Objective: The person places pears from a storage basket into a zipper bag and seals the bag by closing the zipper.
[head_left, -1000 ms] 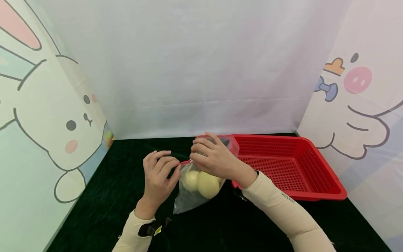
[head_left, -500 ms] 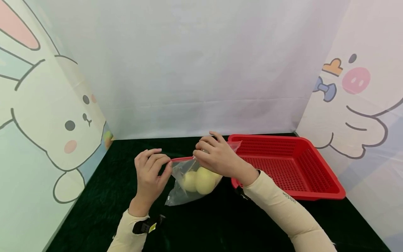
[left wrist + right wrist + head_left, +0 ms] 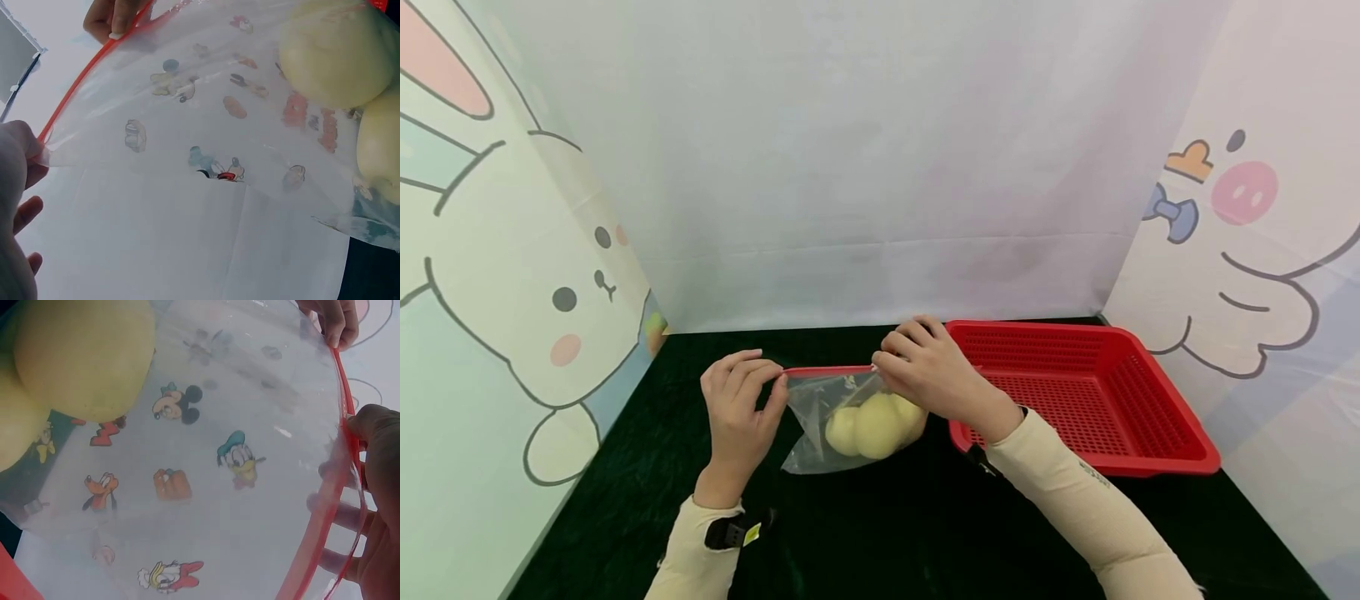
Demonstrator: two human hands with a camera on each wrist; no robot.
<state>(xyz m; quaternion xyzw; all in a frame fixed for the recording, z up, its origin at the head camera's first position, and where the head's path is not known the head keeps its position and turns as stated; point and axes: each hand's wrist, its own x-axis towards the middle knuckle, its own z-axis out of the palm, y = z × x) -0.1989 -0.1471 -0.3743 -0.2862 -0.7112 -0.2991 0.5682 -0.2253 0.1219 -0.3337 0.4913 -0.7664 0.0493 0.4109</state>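
A clear zip bag (image 3: 808, 425) with a red zip strip (image 3: 827, 371) hangs between my hands, printed with small cartoon figures. Several pale yellow round fruits (image 3: 878, 427) lie low inside it, toward the right. My left hand (image 3: 737, 408) pinches the strip's left end between thumb and fingers. Farther along, my right hand (image 3: 936, 371) pinches the strip at a small white slider (image 3: 114, 35). Between the hands the strip is pulled straight. In the right wrist view, the bag's two red edges stand apart beside the right hand's fingers (image 3: 350, 515).
A red perforated plastic basket (image 3: 1157, 465) stands to the right, close to my right forearm. Dark green cloth (image 3: 865, 542) covers the table. White curtain panels (image 3: 887, 167) rise behind and at both sides, with cartoon animals on the side ones.
My left hand has moved left and slightly up with the bag's corner. My right hand has shifted a little right along the strip. More red strip shows between them, and the bag is stretched wider.
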